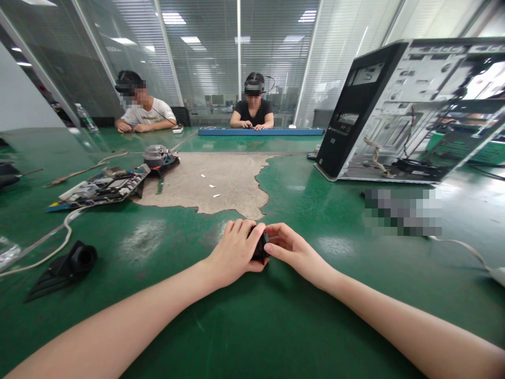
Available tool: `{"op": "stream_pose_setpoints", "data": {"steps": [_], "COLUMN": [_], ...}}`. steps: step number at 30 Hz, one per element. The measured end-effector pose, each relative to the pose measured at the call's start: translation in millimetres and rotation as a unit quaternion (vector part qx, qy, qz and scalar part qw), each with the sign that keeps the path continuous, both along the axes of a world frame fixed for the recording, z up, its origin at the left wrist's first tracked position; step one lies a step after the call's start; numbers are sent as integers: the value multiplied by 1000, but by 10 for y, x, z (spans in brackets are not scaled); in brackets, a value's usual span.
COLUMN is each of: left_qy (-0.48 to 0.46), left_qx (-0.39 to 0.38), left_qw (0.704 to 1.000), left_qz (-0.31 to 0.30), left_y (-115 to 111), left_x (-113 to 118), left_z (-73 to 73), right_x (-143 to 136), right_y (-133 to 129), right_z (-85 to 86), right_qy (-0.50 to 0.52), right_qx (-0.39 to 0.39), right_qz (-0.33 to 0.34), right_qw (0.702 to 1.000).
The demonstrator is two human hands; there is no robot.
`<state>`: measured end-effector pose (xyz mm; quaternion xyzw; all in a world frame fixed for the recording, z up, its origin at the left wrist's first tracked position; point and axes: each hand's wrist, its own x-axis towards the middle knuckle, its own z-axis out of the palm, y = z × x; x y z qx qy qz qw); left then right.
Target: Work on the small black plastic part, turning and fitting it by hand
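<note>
We hold a small black part [259,249] with both hands just above the green table, at the near side of the bare patch; its surface looks smooth and its edges straight, but our fingers hide most of its shape. Our left hand [235,246] curls over it from the left, fingers along the far side and thumb underneath, gripping it, while our right hand [290,250] pinches its right side between thumb and bent fingertips. The green table [221,326] is glossy and scuffed, and its coating breaks off in a ragged line around a dull, grey-brown bare patch [232,184] with white scraps [212,186] on it. Left of us lies a matt black bracket [74,263] with a round opening, near a pale, curving cable [69,227]; beyond are a crowded circuit board [106,188] and a silvery, rounded metal unit [158,156]. To our right, a black-fronted computer case [363,110] with bare metal framing partly blocks our view of a green plastic basket [489,150]. Across from us, two people sit before glass panels [201,58], behind a long blue bar [260,131].
</note>
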<state>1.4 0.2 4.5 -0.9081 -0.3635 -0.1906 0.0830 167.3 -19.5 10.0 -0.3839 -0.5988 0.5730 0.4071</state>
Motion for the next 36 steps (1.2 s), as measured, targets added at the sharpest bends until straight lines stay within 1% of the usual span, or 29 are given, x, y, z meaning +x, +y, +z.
{"op": "stream_pose_setpoints", "data": {"steps": [3,5,8,15,19,22,27,32,36], "left_qy": [6,7,5,1,0,-2,6,6,-4], "left_qx": [0,-2,-7,-5,-7,-6,-3,-3,7], "left_qw": [1000,1000,1000,1000,1000,1000,1000,1000,1000], "left_qz": [-1,-1,1,1,3,4,2,3,-1], "left_y": [2,4,2,3,7,6,5,12,17], "left_x": [-1,-3,-7,2,5,3,-2,0,2], "left_z": [-3,-8,-12,0,0,-4,-5,-14,-25], "right_x": [16,28,37,0,3,13,34,41,17], "right_y": [4,3,-2,2,11,13,13,15,12], "right_z": [-3,-14,-28,-35,-51,-46,-43,-76,-55], "right_qy": [20,30,28,47,14,1,25,33,48], "right_qx": [-5,0,12,11,10,12,11,20,12], "right_qz": [28,35,32,8,-5,4,28,21,16], "right_qw": [999,999,999,999,1000,1000,999,999,999]}}
